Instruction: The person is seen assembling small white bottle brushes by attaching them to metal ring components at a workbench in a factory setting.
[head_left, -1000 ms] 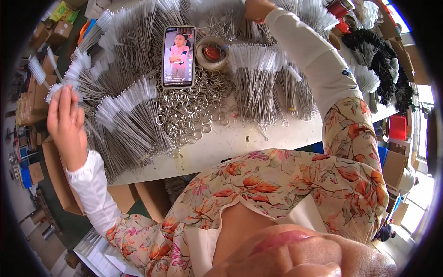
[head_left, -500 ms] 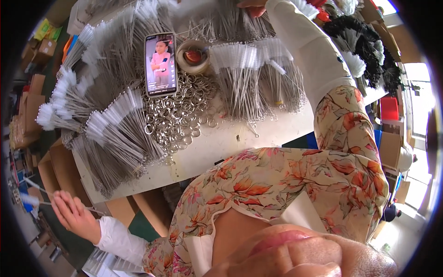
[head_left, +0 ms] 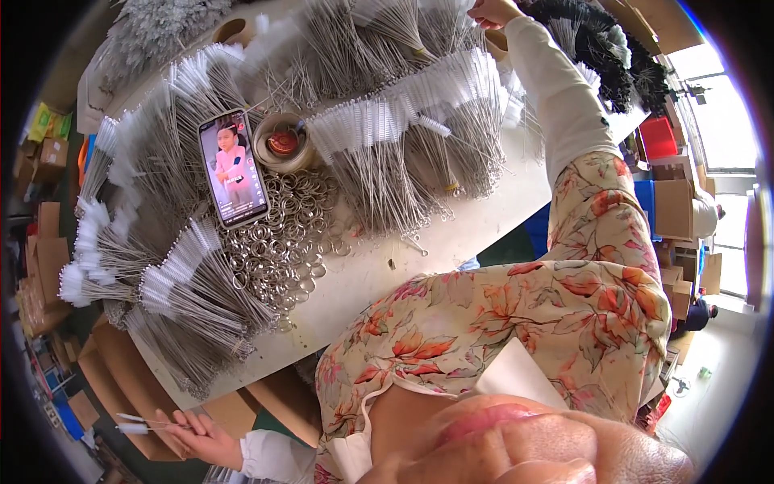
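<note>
At the lower left, off the table's edge, my left hand (head_left: 197, 440) is closed on a couple of thin wire-handled brushes (head_left: 133, 428), their white bristle ends pointing left. My right hand (head_left: 493, 11) is stretched to the table's far right, cut by the top edge, its fingers curled together. Whatever it holds there, if anything, I cannot make out. Just below it lie rows of white-bristled wire brushes (head_left: 461, 81). Left of centre, a heap of metal rings (head_left: 282, 234) spreads beside a phone (head_left: 233, 169) playing a video.
A roll (head_left: 284, 143) with a red item in its middle stands by the phone. More brush bundles (head_left: 205, 282) line the table's left side. Black brushes (head_left: 617, 64) are piled at the far right. A cardboard box (head_left: 129, 379) stands below the table's left edge.
The view has shifted, showing more of the table's far side. My left hand has turned and moved lower and rightward in view, still with the brushes. My right hand appears farther right.
</note>
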Demonstrator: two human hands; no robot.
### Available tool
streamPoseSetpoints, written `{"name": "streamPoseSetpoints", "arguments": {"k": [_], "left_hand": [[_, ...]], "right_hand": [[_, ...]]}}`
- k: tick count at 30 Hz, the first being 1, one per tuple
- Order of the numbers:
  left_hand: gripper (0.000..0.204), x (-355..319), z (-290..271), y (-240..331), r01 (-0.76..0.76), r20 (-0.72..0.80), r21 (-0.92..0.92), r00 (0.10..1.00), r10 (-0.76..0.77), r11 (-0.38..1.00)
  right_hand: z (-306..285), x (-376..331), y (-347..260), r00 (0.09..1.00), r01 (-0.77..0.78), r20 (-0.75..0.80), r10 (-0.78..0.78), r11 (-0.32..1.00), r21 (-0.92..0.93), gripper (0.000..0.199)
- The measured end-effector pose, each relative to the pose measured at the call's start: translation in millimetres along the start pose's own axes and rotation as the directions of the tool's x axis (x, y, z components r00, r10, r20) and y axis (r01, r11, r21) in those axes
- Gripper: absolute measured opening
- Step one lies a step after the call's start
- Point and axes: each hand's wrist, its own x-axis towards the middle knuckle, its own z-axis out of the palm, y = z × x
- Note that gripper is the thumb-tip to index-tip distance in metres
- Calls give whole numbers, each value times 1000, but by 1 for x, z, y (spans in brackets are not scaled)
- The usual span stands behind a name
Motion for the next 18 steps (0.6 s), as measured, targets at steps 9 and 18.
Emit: {"name": "streamPoseSetpoints", "arguments": {"k": [9,18], "left_hand": [[40,-14,-10,-33,83,-99,-84,991,-91,993],[39,-7,-7,-50,102,-97,-165,988,-119,981]], "right_hand": [[29,45,30,993,26,-109,-50,978,-207,26],[-50,49,-84,979,125,-24,-201,507,853,16]]}}
